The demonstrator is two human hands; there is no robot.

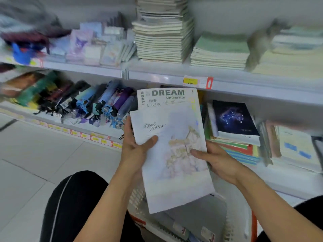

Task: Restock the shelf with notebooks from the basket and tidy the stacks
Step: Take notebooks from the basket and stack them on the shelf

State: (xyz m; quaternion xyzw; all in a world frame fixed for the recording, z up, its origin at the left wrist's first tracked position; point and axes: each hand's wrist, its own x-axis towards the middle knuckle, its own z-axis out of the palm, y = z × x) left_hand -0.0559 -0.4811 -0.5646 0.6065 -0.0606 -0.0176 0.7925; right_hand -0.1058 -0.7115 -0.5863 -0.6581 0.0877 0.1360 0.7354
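I hold a small pile of notebooks in front of the lower shelf. The front one is a pale notebook [176,172] with a faint drawing; behind it sticks up a white "DREAM University" notebook [167,98]. My left hand [136,145] grips the pile's left edge, thumb on the cover. My right hand [215,159] holds the right edge, thumb pressed on the cover. Below them sits the white basket [232,222] with more notebooks inside. On the lower shelf lies a stack topped by a dark constellation notebook [234,117].
The upper shelf [157,75] carries tall stacks of cream and green notebooks [162,37] and small card packs to the left. Folded umbrellas [87,102] fill the lower shelf's left part. My knee in dark trousers [75,203] is at the bottom left, over a tiled floor.
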